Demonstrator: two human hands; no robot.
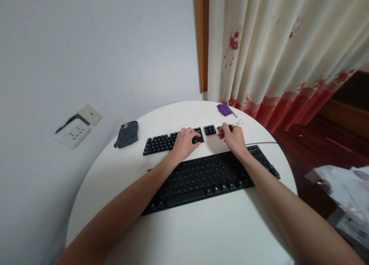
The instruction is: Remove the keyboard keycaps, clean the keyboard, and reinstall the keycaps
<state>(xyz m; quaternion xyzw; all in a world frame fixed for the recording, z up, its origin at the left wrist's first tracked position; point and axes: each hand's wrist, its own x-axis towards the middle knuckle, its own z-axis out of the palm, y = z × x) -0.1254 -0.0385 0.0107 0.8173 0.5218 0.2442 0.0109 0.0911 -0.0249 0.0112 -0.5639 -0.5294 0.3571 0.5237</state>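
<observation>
Beyond the keyboard [191, 176], the loose keycaps [158, 144], probably light, stiff and slippery, are best pinched by their sides; the left hand [185, 140] curls over them, its grip I cannot tell, while the right hand [233, 137] grips a wire keycap puller [231, 128].

A round white smooth-topped table [201, 226] fills the lower centre of the frame. Across its middle lies 1 long black plastic keyboard [198, 174], slanting up towards the right, most of its central rows bare of caps and its long space bar in place along the near edge. A thin dark cable [263, 143] runs right of centre towards the table's edge. Above the keyboard in the frame lie 2 groups of black plastic keycaps: a wide block in rows [159, 143] and a small cluster [210, 130]. 1 dark grey zippered pouch [127, 134] lies at centre left; 1 purple cloth-like piece [224, 110] lies near the far rim.
</observation>
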